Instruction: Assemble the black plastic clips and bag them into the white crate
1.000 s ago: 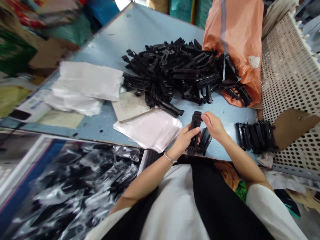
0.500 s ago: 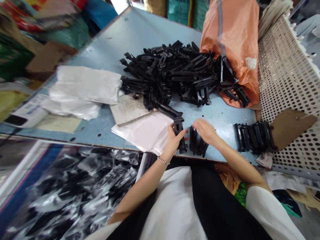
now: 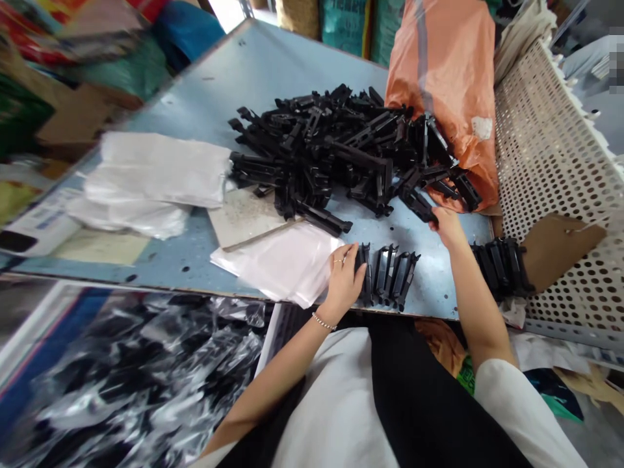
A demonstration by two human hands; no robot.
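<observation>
Fingers point(image 3: 435, 216) of the right hand point(image 3: 448, 229) closed on a black part point(image 3: 420, 207)

Part lay slanted at the near right edge of the pile point(image 3: 336, 143); held by its near end, probably because the far end sat among others. Long, narrow, faintly glossy; gripped tip hidden. Left hand point(image 3: 344, 279) bent over the left end of a row point(image 3: 400, 276) on the table point(image 3: 234, 65), perhaps steadying it; whether it gripped, could not tell. Row pieces sat side by side, apparently for compactness. Pale film point(image 3: 277, 260) lay beside that hand.

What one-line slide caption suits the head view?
Left hand at a row of black parts, right hand holding another part near the larger pile.
</observation>
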